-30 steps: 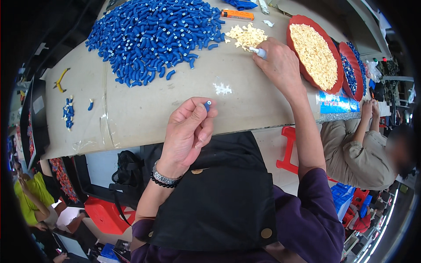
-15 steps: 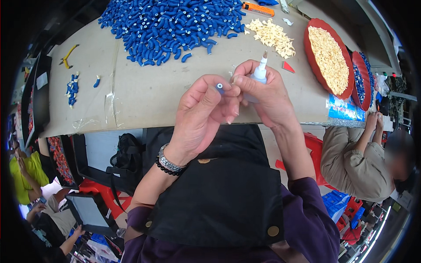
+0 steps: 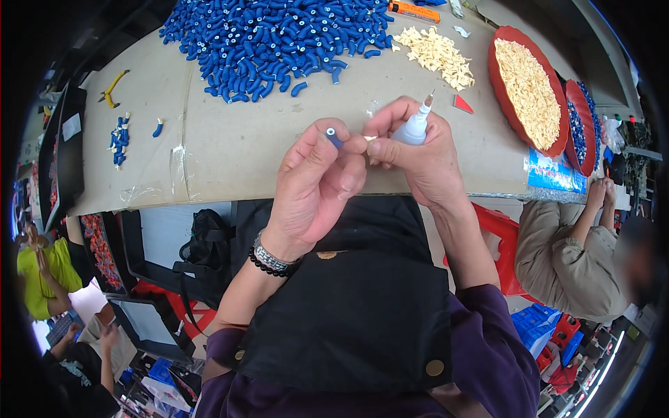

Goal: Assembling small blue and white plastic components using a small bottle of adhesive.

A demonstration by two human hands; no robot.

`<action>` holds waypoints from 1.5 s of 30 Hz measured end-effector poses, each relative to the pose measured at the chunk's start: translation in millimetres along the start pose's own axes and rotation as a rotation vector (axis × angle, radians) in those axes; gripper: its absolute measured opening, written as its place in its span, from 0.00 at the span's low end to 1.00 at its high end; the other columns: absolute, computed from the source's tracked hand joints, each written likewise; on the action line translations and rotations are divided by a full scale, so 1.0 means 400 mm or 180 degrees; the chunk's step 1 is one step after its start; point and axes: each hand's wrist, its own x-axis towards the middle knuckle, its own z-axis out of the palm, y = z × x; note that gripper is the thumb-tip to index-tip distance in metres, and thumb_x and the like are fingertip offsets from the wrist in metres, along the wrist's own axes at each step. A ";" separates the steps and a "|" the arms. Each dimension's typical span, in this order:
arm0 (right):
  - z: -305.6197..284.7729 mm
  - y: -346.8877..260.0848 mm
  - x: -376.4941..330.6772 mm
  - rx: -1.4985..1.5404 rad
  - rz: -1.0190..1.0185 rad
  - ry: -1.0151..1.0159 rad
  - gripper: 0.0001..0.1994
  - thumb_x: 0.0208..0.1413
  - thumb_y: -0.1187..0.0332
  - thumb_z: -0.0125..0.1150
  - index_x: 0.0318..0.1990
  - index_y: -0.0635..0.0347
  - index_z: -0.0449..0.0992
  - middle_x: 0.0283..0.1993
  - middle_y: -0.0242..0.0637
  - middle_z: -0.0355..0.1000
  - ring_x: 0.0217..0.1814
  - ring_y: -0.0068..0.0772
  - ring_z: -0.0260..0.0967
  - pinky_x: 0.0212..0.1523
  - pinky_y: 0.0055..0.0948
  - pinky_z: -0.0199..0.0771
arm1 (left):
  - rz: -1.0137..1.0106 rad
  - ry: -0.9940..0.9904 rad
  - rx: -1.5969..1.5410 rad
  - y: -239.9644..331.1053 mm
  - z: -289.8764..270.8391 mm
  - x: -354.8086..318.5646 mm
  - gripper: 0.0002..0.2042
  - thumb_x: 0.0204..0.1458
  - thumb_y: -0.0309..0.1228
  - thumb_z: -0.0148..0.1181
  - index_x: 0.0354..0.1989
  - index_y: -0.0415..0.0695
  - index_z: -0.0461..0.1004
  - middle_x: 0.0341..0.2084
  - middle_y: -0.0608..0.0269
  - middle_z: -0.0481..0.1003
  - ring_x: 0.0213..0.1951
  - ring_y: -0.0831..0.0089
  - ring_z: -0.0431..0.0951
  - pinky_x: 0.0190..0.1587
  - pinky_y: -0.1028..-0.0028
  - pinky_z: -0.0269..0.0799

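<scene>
My left hand pinches a small blue curved tube piece between thumb and forefinger, its pale round end with a dark centre facing up. My right hand is wrapped round a whitish squeeze bottle with a thin needle tip pointing up and right. The same hand's thumb and forefinger pinch a small cream piece, beside the left fingertips. Both hands are above the near edge of the table. Beyond them lies a large heap of blue tube pieces, and a smaller pile of cream pieces.
Red scalloped trays hold cream pieces and blue pieces at the right. Several joined blue-and-cream pieces lie left, near yellow-handled pliers. An orange box and a red triangle are on the table. A person sits at the right.
My hands have drawn slightly apart, the left one moving left with the blue tube piece. The bottle leans more to the right. The cream piece in my right fingertips shows more clearly.
</scene>
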 end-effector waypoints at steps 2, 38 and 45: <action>-0.004 0.010 0.004 0.0310 -0.0170 0.0156 0.07 0.47 0.83 0.62 0.32 0.64 0.73 0.30 0.34 0.76 0.29 0.22 0.71 0.30 0.21 0.72 | 0.0045 0.0124 0.0047 0.000 0.002 0.001 0.11 0.60 0.37 0.52 0.42 0.43 0.69 0.37 0.62 0.76 0.26 0.78 0.68 0.28 0.78 0.61; 0.003 0.038 -0.010 -0.1393 -0.0783 0.0637 0.03 0.46 0.78 0.65 0.30 0.63 0.81 0.26 0.33 0.76 0.28 0.21 0.73 0.31 0.20 0.72 | 0.0208 0.0221 0.0973 -0.014 -0.008 -0.006 0.11 0.61 0.38 0.51 0.40 0.42 0.69 0.34 0.66 0.73 0.26 0.82 0.66 0.28 0.81 0.61; -0.022 0.034 -0.015 0.0248 -0.0196 0.0425 0.03 0.49 0.77 0.63 0.31 0.65 0.76 0.25 0.33 0.73 0.23 0.19 0.68 0.19 0.20 0.65 | 0.0301 0.0366 0.1239 -0.024 -0.001 -0.004 0.10 0.59 0.34 0.55 0.41 0.39 0.71 0.32 0.65 0.74 0.24 0.84 0.66 0.24 0.83 0.59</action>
